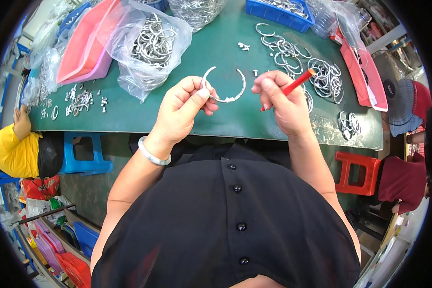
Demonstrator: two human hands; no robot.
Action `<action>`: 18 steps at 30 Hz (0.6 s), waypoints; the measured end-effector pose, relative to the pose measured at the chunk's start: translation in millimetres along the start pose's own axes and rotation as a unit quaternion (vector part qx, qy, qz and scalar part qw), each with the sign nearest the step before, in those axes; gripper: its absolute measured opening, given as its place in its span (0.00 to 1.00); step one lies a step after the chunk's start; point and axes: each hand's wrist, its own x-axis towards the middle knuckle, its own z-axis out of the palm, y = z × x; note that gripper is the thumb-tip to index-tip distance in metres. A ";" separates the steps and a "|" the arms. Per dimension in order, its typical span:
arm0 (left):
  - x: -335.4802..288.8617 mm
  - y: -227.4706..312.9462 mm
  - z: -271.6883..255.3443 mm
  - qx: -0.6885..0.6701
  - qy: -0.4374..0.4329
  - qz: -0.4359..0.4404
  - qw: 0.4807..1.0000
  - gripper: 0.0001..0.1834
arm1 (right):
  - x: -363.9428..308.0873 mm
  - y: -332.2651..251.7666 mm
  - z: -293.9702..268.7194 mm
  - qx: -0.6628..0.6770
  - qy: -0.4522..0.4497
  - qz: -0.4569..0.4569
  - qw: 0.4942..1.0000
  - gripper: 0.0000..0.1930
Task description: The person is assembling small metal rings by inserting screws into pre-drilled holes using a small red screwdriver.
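My left hand [181,108] pinches one side of a silver open bangle [242,87] between thumb and fingers, above the table edge. The bangle's gap points away from me, and a small ornament shows on its near curve. In my right hand [289,109], just right of the bangle and apart from it, is a slim red pencil-like stick [297,81]. Its tip sticks out below the curled fingers. Whether the thumb and fingertip also pinch something tiny cannot be made out. A small silver piece [255,72] lies on the table between the hands.
Loose bangles [326,79] lie in piles on the green table [216,48] at right. A plastic bag of bangles [153,43], pink baskets [89,43] and small metal parts [79,102] are at left. A blue tray [281,14] stands far right. Other people sit at both sides.
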 end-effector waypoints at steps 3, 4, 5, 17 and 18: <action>0.2 4.1 2.0 -0.006 0.006 -0.014 1.000 0.06 | 1.0 -5.0 10.2 -0.076 -0.015 0.059 0.995 0.11; 0.0 6.5 2.2 -0.013 0.016 -0.021 1.000 0.06 | 2.4 -5.1 15.2 -0.058 -0.016 0.068 0.996 0.11; 0.0 8.8 2.5 -0.020 0.027 -0.027 0.999 0.06 | 3.3 -5.1 17.8 -0.041 -0.016 0.076 0.996 0.11; -0.7 13.8 9.8 0.001 0.032 -0.009 0.999 0.05 | 6.4 0.5 17.1 0.000 -0.008 0.081 0.997 0.12; -1.3 13.7 10.9 0.001 0.033 -0.009 0.999 0.05 | 6.3 0.2 16.8 0.004 -0.010 0.084 0.996 0.12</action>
